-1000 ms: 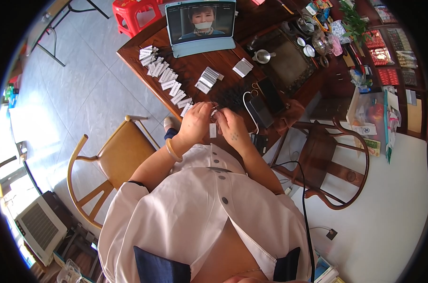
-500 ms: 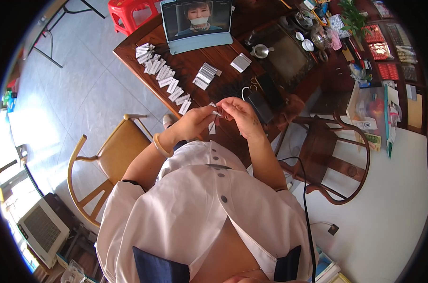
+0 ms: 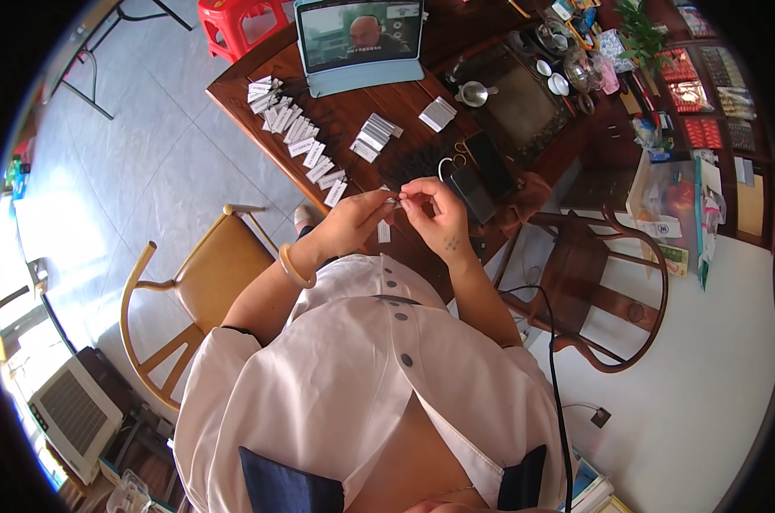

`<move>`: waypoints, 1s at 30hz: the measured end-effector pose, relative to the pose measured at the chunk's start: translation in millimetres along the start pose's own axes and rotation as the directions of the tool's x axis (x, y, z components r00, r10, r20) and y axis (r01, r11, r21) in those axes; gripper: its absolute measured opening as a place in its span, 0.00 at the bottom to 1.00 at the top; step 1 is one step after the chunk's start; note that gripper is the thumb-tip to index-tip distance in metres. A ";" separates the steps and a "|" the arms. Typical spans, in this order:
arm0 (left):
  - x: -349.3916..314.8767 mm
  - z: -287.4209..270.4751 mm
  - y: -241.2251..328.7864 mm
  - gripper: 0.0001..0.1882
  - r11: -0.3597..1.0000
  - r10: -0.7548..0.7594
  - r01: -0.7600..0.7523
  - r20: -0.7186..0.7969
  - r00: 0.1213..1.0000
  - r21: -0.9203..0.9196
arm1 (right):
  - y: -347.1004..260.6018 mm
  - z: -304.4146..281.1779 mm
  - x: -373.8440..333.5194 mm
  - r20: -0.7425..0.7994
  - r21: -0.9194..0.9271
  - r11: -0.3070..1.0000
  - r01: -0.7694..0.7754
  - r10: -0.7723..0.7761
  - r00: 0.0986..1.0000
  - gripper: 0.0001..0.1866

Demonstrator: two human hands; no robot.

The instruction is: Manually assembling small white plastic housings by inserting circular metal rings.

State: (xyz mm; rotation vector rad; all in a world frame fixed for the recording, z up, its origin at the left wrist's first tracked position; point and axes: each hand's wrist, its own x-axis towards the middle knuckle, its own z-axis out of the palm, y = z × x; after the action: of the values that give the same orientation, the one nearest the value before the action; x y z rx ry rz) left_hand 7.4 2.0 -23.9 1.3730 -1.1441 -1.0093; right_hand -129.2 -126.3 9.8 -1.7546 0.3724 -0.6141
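Note:
Over the table's near edge my left hand (image 3: 356,221) and my right hand (image 3: 439,218) meet, thumbs and fingertips pinched together. Between the left fingertips shows a bit of a small white piece (image 3: 393,203); the fingers cover most of it. What the right fingertips pinch is too small to make out. Just below the hands lies a white tag (image 3: 384,232). Left of them, a slanting row of white printed tags (image 3: 302,145) overlaps along the table edge, dark cords beside it. Farther off are two stacks of tags, a larger stack (image 3: 374,138) and a smaller stack (image 3: 437,114).
A tablet (image 3: 362,77) in a light blue case plays video on the wooden table (image 3: 336,115). Dark strands (image 3: 417,166), scissors (image 3: 461,155) and a black phone-like slab (image 3: 473,195) lie beyond my right hand. Chairs flank me: a tan chair (image 3: 212,274) and a dark wooden chair (image 3: 575,274).
My right hand has shifted slightly down and turned, its fingertips still against the left ones. Less of the white piece shows between the fingers. The tablet's picture has changed.

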 end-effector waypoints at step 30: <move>-2.9 6.8 23.6 0.09 0.910 0.149 -0.064 -0.179 0.973 0.410 | -9.9 -7.1 3.3 0.150 -0.395 0.893 0.215 -0.168 0.974 0.09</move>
State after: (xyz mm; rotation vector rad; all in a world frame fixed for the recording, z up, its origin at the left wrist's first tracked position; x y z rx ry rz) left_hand -2.4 3.4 -1.2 1.6739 -1.2987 -0.5500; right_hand -131.3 -131.1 21.4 -2.2401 0.2623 -0.6034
